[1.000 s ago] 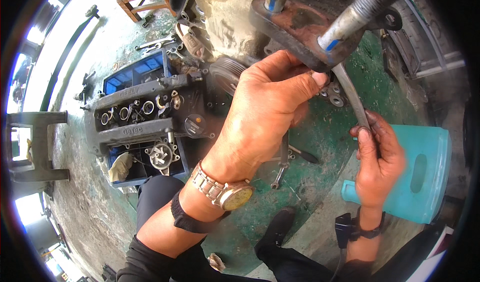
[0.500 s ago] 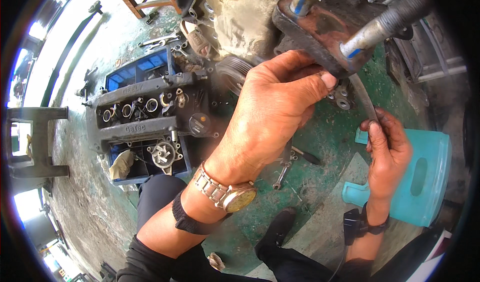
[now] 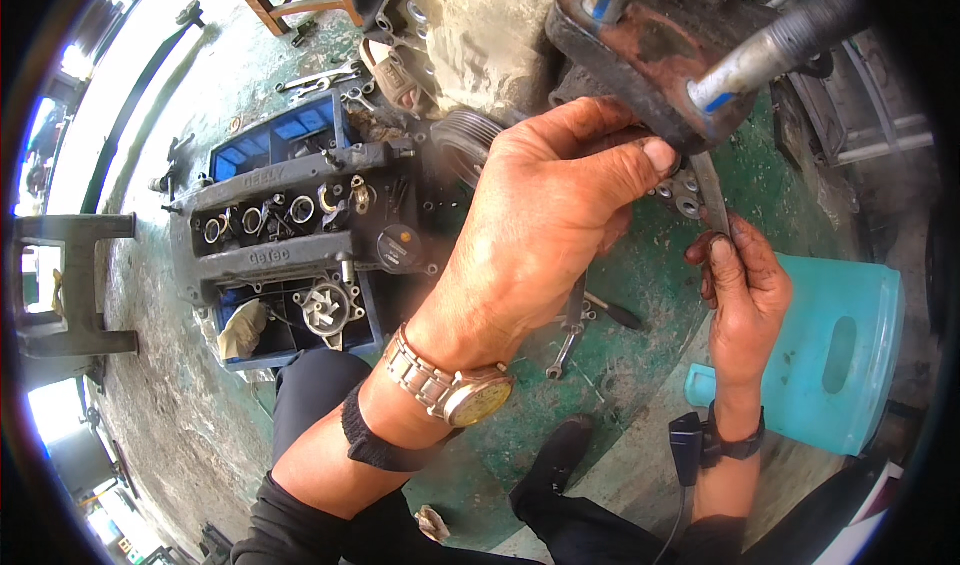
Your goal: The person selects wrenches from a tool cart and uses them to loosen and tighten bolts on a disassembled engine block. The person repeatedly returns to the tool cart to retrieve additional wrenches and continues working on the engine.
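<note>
My left hand [image 3: 555,190], with a watch on its wrist, pinches the lower edge of a dark, rust-brown metal plate [image 3: 640,65]. Two thick silver rods with blue marks stand up from this plate, one with a threaded end [image 3: 800,40]. My thumb lies at the plate's near corner and the fingertips are partly hidden beneath it. To the right, my right hand [image 3: 745,290] is closed round the lower end of a flat grey metal strip [image 3: 712,193]. The strip's upper end reaches the plate's underside, beside my left thumb; whether they touch is unclear.
A black engine valve cover [image 3: 270,250] lies across a blue parts crate [image 3: 245,150] at left. A ribbed pulley [image 3: 465,145] sits behind my left hand. Spanners [image 3: 565,350] lie on the green floor, a turquoise plastic stool [image 3: 840,355] at right, a grey stool [image 3: 75,285] far left.
My right hand has shifted left and slightly up with the metal strip, which stands steeper now. The plate has moved very slightly; my left hand keeps nearly the same place.
</note>
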Motion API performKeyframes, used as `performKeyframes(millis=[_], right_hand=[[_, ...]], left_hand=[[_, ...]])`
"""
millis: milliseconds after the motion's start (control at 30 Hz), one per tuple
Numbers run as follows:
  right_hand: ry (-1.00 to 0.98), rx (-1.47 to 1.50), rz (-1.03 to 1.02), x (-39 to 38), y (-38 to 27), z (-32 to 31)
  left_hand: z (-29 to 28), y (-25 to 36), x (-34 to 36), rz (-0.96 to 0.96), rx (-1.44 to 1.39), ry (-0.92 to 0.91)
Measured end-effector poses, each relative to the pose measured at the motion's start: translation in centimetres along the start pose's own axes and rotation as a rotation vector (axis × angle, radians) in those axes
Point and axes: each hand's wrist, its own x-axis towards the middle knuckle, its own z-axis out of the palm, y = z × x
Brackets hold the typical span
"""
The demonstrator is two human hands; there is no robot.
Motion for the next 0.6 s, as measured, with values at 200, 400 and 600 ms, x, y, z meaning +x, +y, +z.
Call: performKeyframes(millis=[200, 400, 600], right_hand=[[-0.024, 0.027, 0.002, 0.2, 0.0, 0.0], [-0.038, -0.007, 0.031, 0.2, -0.1, 0.2], [-0.017, -0.006, -0.047, 0.2, 1.0, 1.1]], left_hand=[[0.1, 0.0, -0.1, 0.014, -0.009, -0.005], [0.0, 0.2, -0.1, -0.003, 0.013, -0.007], [-0.1, 0.1, 0.1, -0.020, -0.015, -0.015]])
